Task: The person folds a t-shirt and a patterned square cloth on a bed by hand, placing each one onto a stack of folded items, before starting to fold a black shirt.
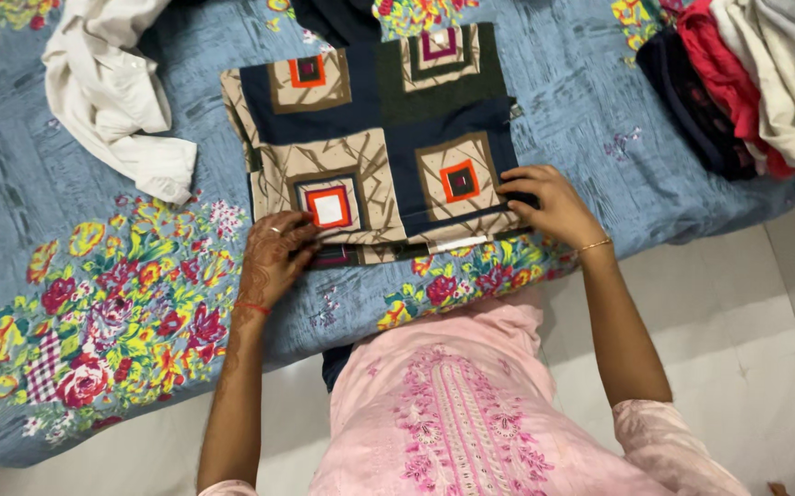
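A folded garment (374,138) with navy, beige and orange square patterns lies flat on the bed in front of me. My left hand (273,257) rests on its near left corner, fingers curled over the edge. At the near right corner my right hand (549,204) presses down, fingertips on the fabric. Both hands touch the near hem; I cannot tell whether they pinch it or only press it.
A blue floral bedsheet (94,303) covers the bed. A crumpled white garment (108,92) lies at the far left. A stack of folded clothes (751,83) in dark, red and cream sits at the far right. Pale tiled floor (747,312) runs beside the bed.
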